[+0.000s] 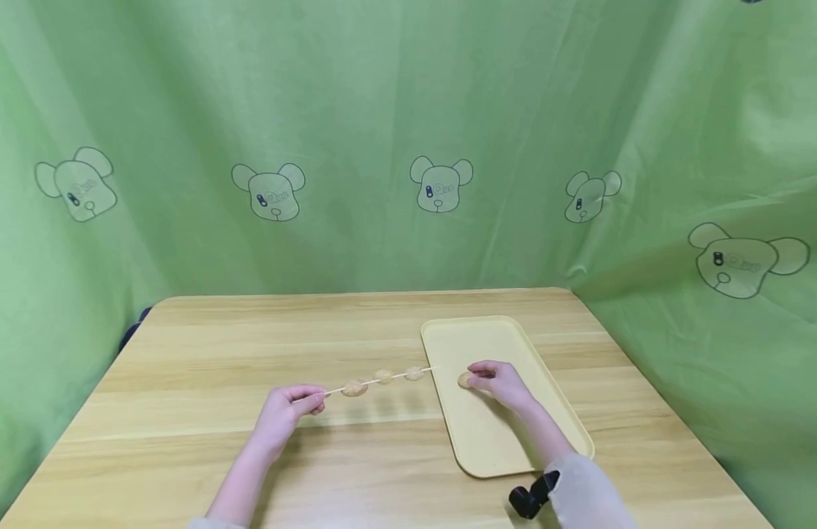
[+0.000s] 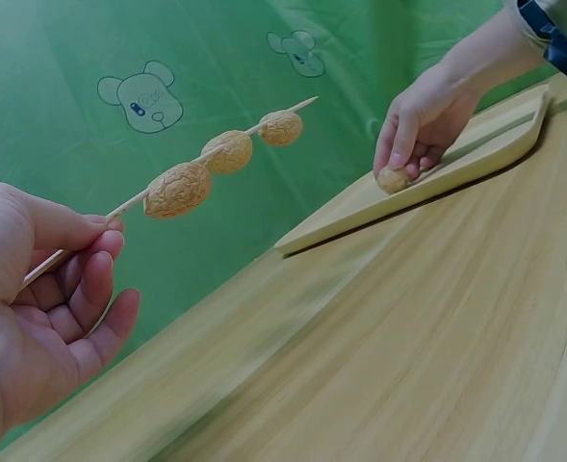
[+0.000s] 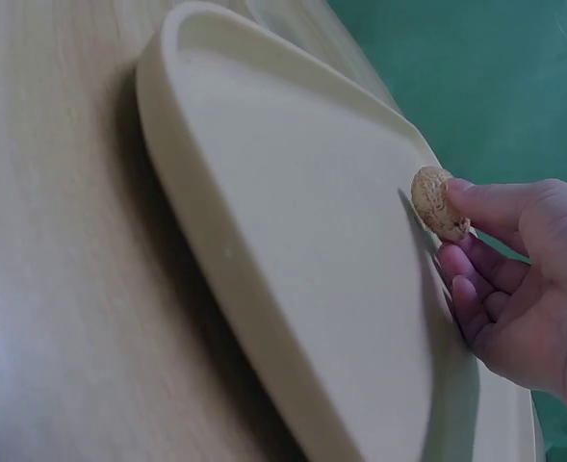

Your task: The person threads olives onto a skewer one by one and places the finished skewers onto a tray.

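My left hand (image 2: 52,289) pinches the blunt end of a thin wooden skewer (image 1: 372,381) between thumb and fingers. Threaded along it are three wrinkled, tan-brown food balls, the nearest ball (image 2: 178,190) larger than the other two. The skewer slants up and to the right in the left wrist view, its bare pointed tip beyond the last ball (image 2: 281,127). Over the tray, my right hand (image 1: 501,383) holds a similar wrinkled tan ball (image 3: 440,204) between thumb and fingertips. That ball is close over the surface of the cream tray (image 3: 293,221).
The wooden table (image 1: 250,345) carries the shallow tray, whose low raised rim runs all round on the right side. Green curtains (image 1: 355,242) with bear heads hang behind and beside the table. A black wrist device (image 1: 534,494) sits at my right sleeve.
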`<state>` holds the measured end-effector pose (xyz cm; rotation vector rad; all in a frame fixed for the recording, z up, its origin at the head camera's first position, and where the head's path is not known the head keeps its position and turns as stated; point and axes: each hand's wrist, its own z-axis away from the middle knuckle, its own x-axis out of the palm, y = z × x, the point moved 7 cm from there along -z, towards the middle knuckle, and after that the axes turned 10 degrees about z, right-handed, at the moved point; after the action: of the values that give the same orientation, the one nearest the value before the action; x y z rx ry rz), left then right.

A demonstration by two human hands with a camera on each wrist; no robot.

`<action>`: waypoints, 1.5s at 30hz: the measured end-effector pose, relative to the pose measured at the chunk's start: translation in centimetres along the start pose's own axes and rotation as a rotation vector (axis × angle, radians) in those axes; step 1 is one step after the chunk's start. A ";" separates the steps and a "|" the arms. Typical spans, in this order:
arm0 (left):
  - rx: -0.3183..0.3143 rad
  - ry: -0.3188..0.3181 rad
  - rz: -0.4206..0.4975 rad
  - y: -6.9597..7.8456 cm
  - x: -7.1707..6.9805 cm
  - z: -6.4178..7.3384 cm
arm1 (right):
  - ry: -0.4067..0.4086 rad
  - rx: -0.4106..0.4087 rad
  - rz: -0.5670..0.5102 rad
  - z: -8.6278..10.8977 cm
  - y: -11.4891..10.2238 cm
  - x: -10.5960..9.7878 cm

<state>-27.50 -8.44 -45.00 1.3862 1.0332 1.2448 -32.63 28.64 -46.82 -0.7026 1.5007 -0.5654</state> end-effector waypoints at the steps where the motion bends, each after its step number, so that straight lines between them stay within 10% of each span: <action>1: 0.000 0.001 0.001 0.0 0.0 0.0 | 0.002 0.001 -0.015 0.1 -0.1 -0.1; 14: 0.017 -0.002 -0.021 0.3 -0.3 0.2 | 0.009 -0.053 -0.408 2.4 -3.5 -1.5; 45: 0.039 -0.078 -0.052 0.4 0.1 0.3 | -0.003 -0.133 -0.486 3.4 -7.0 0.3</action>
<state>-27.22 -8.46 -44.58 1.4185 1.0377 1.1289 -28.59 23.88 -42.16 -1.1850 1.3747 -0.8325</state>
